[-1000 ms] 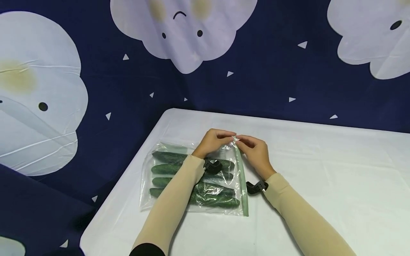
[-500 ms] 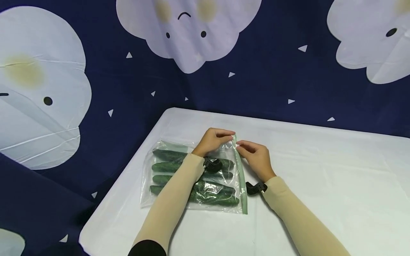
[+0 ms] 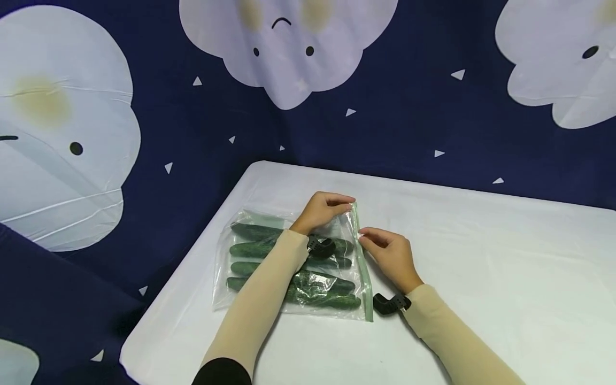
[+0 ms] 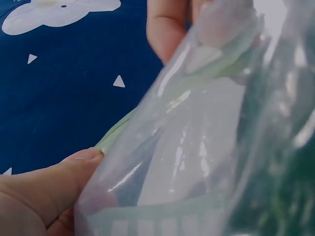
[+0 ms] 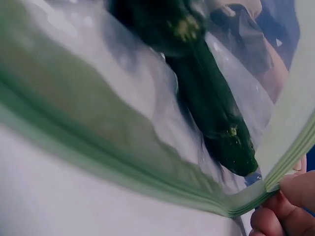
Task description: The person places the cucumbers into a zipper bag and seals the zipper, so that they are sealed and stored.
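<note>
A clear zip bag (image 3: 218, 278) with a green zip strip (image 3: 367, 291) lies flat, holding several dark green cucumbers (image 3: 247, 249) side by side. At the strip's far corner, my left hand (image 3: 320, 211) pinches the bag between thumb and fingers; its forearm crosses over the cucumbers. A short way nearer along the strip, my right hand (image 3: 389, 254) pinches the zip. In the right wrist view the strip bends at the right fingertips (image 5: 290, 189), with a cucumber (image 5: 211, 105) end close inside. The left wrist view shows the left thumb (image 4: 64, 182) on the strip's end.
The bag rests on a white-covered table (image 3: 481, 267), toward its left side. Behind and to the left hangs a dark blue curtain (image 3: 409, 128) with clouds and small triangles. A black wrist mount (image 3: 391, 303) sits at the right wrist, and another (image 3: 321, 247) at the left.
My right hand has slid along the zip strip toward the near side, away from the left hand. The left hand stays at the far corner. The head view has shifted slightly.
</note>
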Tool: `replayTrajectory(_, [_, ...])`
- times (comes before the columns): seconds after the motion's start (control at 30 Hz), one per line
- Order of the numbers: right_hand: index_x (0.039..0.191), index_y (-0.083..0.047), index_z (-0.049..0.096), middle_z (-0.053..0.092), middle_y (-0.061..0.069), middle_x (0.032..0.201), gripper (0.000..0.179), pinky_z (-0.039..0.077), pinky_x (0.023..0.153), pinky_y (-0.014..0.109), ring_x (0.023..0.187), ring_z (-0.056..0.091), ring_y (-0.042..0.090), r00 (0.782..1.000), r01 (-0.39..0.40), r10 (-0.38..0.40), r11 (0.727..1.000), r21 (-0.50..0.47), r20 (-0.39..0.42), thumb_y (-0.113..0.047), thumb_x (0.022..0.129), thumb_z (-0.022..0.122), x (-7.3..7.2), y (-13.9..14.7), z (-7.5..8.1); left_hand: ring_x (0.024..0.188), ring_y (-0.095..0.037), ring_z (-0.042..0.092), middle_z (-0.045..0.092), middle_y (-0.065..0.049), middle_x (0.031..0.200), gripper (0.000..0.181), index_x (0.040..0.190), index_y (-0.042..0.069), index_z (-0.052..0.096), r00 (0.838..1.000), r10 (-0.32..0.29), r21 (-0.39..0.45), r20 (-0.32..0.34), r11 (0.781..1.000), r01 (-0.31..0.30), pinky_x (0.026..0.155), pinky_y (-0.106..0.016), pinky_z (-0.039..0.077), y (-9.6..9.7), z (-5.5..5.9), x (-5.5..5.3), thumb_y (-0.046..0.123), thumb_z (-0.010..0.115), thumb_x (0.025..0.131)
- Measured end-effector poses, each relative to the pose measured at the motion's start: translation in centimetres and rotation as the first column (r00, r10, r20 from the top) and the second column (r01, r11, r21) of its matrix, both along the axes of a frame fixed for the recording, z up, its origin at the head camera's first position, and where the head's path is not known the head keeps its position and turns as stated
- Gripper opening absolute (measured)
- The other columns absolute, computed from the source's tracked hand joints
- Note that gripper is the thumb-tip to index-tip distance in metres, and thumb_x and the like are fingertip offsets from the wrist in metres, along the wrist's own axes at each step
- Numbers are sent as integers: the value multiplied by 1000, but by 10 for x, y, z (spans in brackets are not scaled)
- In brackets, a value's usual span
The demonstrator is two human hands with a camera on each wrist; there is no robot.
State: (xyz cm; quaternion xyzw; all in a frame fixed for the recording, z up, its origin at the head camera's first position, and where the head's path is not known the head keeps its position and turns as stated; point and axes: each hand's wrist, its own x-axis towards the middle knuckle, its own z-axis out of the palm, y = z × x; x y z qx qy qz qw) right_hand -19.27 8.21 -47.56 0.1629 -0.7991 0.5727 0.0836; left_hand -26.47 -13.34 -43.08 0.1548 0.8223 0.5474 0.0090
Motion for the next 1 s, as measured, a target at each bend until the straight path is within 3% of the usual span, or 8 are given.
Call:
replayTrajectory(0.3, [108,-18,82,77,-4,91,18,54,78,23,88,73,12,999,5,-3,999,51,-45,-20,91,78,10,0,-4,102,-16,69,74,-3,117,27,119,9,78,1000,11,93,-22,996,-9,87,-31,55,-4,-4,4,20,72,96])
replayTrajectory(0.5, [106,-19,82,77,-8,88,16,55,76,27,85,72,10,999,-5,9,992,123,-33,-19,90,78,22,6,-2,98,-17,69,75,-2,113,25,119,10,78,999,44,85,-28,996,-41,86,-32,55,-4,3,2,18,71,96])
replayTrajectory(0.7, [102,-22,82,75,-14,85,15,54,73,27,81,69,8,1000,-22,22,983,181,5,-16,89,79,55,15,-2,98,-16,69,74,-3,113,25,120,10,77,999,47,74,-19,996,-46,87,-32,55,-3,4,4,18,69,97])
replayTrajectory(1.0, [101,-22,81,73,-15,81,17,54,65,27,72,68,7,994,-21,0,982,188,113,-12,87,79,108,22,2,103,-17,67,73,-2,116,25,120,11,77,1000,18,77,-19,997,-16,90,-34,54,-3,2,2,18,69,98])
